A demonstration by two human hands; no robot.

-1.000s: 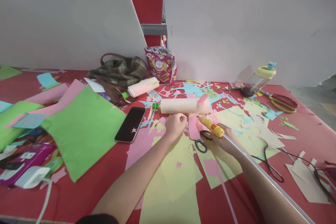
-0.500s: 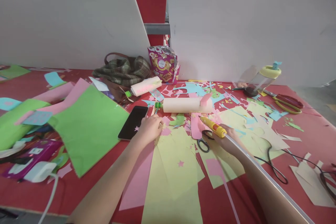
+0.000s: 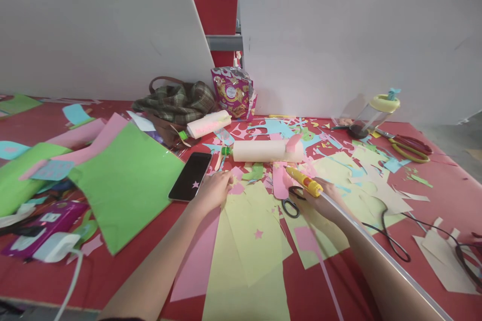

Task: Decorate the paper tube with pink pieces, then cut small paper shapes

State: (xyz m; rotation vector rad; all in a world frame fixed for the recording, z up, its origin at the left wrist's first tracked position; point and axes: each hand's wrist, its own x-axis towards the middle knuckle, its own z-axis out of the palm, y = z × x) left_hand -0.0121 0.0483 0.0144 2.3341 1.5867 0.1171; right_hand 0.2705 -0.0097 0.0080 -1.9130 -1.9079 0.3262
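My right hand (image 3: 324, 199) grips a yellow hot glue gun (image 3: 306, 182) with a long clear glue stick running back along my forearm. Its tip points left over a pink paper strip (image 3: 280, 180). Black-handled scissors (image 3: 290, 208) lie just below it. My left hand (image 3: 215, 189) rests with curled fingers beside a black phone (image 3: 191, 176); whatever they might hold is hidden. Beyond both hands, a paper-wrapped bottle (image 3: 259, 151) with a green cap lies on its side. Pale yellow paper sheets (image 3: 246, 261) spread between my forearms.
A snack bag (image 3: 234, 93) and plaid cloth bag (image 3: 176, 103) stand against white boards (image 3: 350, 35). A second wrapped bottle (image 3: 209, 124) lies there. Green board (image 3: 128, 185) is at left, with a white charger (image 3: 56, 247). Right are a clear jar (image 3: 373, 116), red-and-yellow-handled scissors (image 3: 410, 146) and a black cord (image 3: 389, 238).
The view has shifted very slightly. Both hands and the glue gun keep nearly the same places; nothing on the table has visibly moved.
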